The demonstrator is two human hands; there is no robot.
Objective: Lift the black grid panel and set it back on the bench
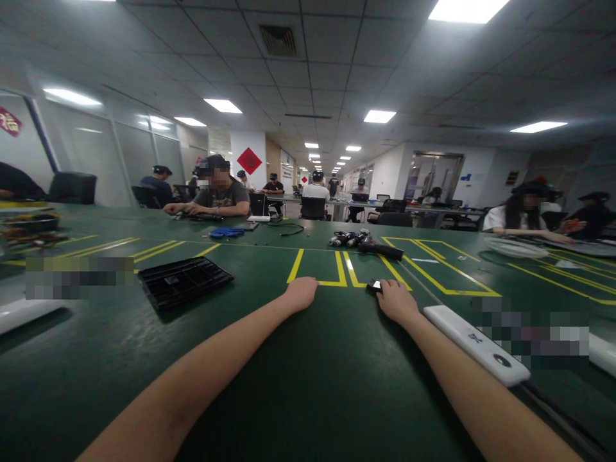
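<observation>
Both my arms stretch forward over the green table (308,385). My left hand (301,294) rests on the tabletop as a loose fist, just below a yellow marked line, and I see nothing in it. My right hand (396,300) lies a little to the right, fingers curled over a small dark object (374,286) whose tip shows at the fingertips. I cannot make out what that object is.
A black tray (183,280) lies at the left. A long white bar (474,343) lies right of my right forearm. Farther back sit a black tool (380,250), small silver-black parts (346,239), a cable and blue scissors (226,232). Several people sit at tables beyond.
</observation>
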